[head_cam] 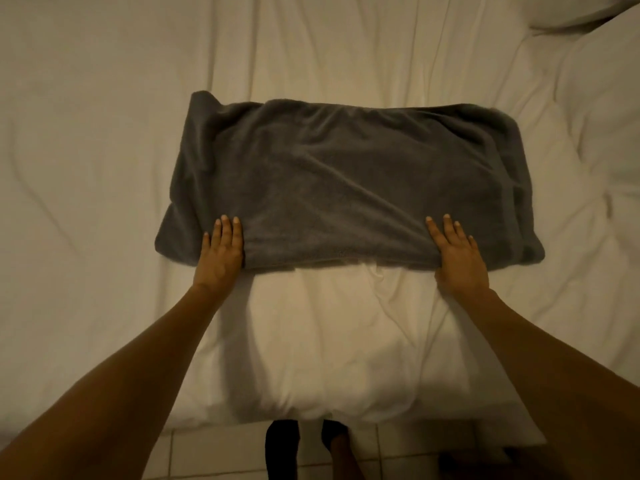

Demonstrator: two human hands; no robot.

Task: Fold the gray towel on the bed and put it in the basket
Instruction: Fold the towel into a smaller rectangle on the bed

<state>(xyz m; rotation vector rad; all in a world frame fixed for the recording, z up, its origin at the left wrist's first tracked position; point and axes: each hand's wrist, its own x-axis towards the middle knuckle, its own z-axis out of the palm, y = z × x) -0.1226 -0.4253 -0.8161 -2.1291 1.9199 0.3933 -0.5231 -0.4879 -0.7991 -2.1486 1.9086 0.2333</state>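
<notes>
- Tiled floor (214,455) nearest, at the bed's (104,168) foot
- Left hand (221,251) and right hand (457,258) flat on the towel's (346,174) near edge, fingers straight and spread, gripping nothing
- Towel lying wide across the bed, apparently folded once, wrinkled
- Likely smoothing between folds; next, probably pinching one end and folding it over the other
- Pillow (581,8) at far right; no basket in view

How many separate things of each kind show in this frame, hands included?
Gray towel: 1
White bed: 1
White pillow, partly cut off at the top right: 1
Hands, left hand and right hand, both on the towel's near edge: 2
Basket: 0 in view
Total: 5
</notes>
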